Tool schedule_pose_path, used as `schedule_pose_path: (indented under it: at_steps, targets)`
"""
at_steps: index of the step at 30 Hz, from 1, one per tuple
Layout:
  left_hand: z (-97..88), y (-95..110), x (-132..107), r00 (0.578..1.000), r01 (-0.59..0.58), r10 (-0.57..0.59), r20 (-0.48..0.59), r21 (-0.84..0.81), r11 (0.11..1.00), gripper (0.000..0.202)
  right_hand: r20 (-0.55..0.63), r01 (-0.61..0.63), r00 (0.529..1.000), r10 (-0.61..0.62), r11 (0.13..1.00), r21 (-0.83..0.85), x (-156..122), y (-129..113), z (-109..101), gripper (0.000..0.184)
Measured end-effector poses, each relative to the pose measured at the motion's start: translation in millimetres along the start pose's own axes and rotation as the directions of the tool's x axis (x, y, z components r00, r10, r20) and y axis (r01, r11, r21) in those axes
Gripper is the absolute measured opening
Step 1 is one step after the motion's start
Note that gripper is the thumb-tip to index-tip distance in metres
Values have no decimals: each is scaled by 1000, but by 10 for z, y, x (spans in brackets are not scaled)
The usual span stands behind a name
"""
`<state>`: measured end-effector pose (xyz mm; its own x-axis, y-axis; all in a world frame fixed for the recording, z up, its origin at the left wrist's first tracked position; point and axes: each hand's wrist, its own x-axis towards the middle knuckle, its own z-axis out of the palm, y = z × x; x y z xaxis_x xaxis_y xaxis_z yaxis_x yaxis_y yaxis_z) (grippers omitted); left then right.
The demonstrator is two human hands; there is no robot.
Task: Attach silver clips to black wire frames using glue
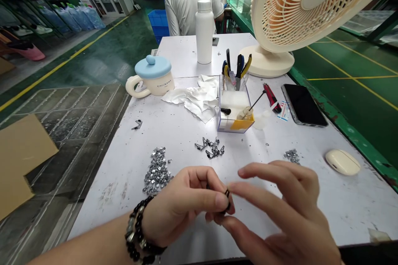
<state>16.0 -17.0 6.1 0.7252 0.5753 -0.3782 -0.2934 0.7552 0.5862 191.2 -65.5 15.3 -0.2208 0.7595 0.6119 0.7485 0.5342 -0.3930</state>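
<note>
My left hand, with beaded bracelets at the wrist, is closed and pinches a small black part between thumb and fingers. Most of that part is hidden by the thumb. From the right, my right hand reaches to the same part, its index fingertip at the upper end and its thumb at the lower end; the other fingers stretch away. Beyond the hands lies a small group of black clip-like parts. A heap of small silver metal pieces is beside my left hand.
A clear plastic box with tools stands mid-table, beside crumpled white tissue. Around it are a lidded mug, a white bottle, a fan, a phone and a cream case. A person sits beyond.
</note>
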Motion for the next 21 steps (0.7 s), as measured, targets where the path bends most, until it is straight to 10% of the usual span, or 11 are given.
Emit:
schedule_pose_path:
  at_steps: [8, 21]
  targets:
    - [-58, 34, 8, 992, 32, -6, 123, -209, 977, 14, -141, -144, 984, 112, 961, -236, 594, 566, -359, 42]
    - [-94, 47, 43, 993, -13, 41, 112, -243, 970, 12, -354, -182, 932, 77, 945, -273, 759, 866, 174, 12]
